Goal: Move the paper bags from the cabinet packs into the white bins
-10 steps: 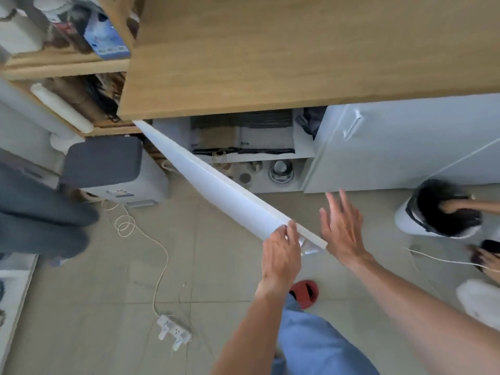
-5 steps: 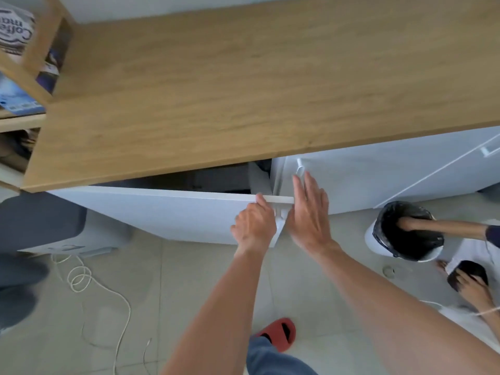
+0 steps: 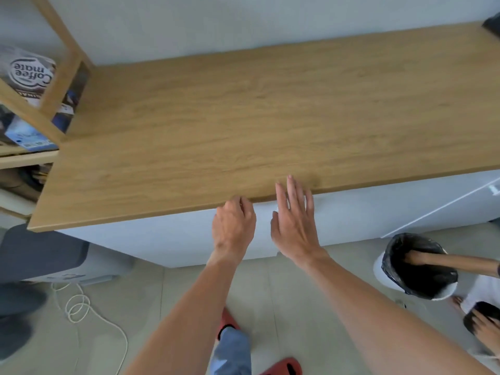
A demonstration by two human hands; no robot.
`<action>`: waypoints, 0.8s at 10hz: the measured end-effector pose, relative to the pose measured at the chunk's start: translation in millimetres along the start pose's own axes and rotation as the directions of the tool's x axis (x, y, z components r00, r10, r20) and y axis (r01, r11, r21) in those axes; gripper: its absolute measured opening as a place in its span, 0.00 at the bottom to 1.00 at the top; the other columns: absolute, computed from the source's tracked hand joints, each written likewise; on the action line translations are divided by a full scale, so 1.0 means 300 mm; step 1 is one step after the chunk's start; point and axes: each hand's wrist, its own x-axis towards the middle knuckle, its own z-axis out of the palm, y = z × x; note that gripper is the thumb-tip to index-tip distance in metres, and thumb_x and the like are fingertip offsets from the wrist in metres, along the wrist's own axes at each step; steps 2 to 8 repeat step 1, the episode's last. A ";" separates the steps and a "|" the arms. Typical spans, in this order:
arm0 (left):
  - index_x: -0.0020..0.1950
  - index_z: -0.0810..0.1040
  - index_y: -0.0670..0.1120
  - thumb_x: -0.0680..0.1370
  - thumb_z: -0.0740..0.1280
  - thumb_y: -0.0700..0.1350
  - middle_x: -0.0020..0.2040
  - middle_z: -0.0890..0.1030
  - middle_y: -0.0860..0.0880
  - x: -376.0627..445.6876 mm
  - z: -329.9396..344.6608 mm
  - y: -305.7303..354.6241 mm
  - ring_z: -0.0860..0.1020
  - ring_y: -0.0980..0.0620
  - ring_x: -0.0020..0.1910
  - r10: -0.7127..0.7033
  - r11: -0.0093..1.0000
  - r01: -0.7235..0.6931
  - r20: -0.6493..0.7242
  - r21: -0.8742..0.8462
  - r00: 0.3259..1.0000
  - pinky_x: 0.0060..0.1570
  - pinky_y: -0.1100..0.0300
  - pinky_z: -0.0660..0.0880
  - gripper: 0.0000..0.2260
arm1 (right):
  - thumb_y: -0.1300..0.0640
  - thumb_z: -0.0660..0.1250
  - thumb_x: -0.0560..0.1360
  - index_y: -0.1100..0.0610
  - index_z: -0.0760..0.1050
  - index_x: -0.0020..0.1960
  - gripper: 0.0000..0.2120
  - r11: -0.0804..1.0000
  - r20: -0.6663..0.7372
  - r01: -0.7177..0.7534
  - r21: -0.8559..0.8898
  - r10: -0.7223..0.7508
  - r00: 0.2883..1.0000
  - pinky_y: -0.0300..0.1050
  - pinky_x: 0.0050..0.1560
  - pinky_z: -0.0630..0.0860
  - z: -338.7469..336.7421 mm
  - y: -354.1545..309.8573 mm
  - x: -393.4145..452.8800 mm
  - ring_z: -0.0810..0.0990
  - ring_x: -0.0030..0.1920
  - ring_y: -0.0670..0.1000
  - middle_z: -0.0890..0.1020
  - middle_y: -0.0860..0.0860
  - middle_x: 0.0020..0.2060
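Note:
The white cabinet door [image 3: 162, 239] under the wooden countertop [image 3: 243, 125] is closed flush with the front. My left hand [image 3: 234, 226] rests against the door's top right corner, fingers curled, with nothing visibly held. My right hand [image 3: 295, 220] lies flat and open against the neighbouring white door, fingertips reaching the countertop edge. A white bin [image 3: 384, 269] lined with a black bag [image 3: 419, 266] stands on the floor at right; another person's hand reaches into it. No paper bags are visible.
A wooden shelf unit [image 3: 54, 77] with packets stands at the left. A grey-topped appliance [image 3: 43, 253] sits on the floor lower left, with a coiled white cord [image 3: 78, 307] beside it. My red slippers [image 3: 281, 368] are on the tiled floor.
The cabinet door swung from wide open to fully closed, pushed by my left hand. My right hand moved up flat onto the adjacent door. The view tilted up over the countertop.

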 end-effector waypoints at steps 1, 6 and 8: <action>0.44 0.78 0.44 0.80 0.57 0.43 0.41 0.81 0.45 0.088 -0.078 -0.058 0.76 0.42 0.42 0.165 0.980 -0.150 -0.115 0.130 0.980 0.41 0.52 0.71 0.12 | 0.54 0.55 0.79 0.61 0.57 0.78 0.29 0.998 -0.005 0.013 0.055 -0.013 1.000 0.61 0.76 0.49 -0.004 -0.067 0.073 0.52 0.79 0.61 0.53 0.61 0.79; 0.44 0.78 0.44 0.80 0.57 0.43 0.41 0.81 0.45 0.088 -0.078 -0.058 0.76 0.42 0.42 0.165 0.980 -0.150 -0.115 0.130 0.980 0.41 0.52 0.71 0.12 | 0.54 0.55 0.79 0.61 0.57 0.78 0.29 0.998 -0.005 0.013 0.055 -0.013 1.000 0.61 0.76 0.49 -0.004 -0.067 0.073 0.52 0.79 0.61 0.53 0.61 0.79; 0.44 0.78 0.44 0.80 0.57 0.43 0.41 0.81 0.45 0.088 -0.078 -0.058 0.76 0.42 0.42 0.165 0.980 -0.150 -0.115 0.130 0.980 0.41 0.52 0.71 0.12 | 0.54 0.55 0.79 0.61 0.57 0.78 0.29 0.998 -0.005 0.013 0.055 -0.013 1.000 0.61 0.76 0.49 -0.004 -0.067 0.073 0.52 0.79 0.61 0.53 0.61 0.79</action>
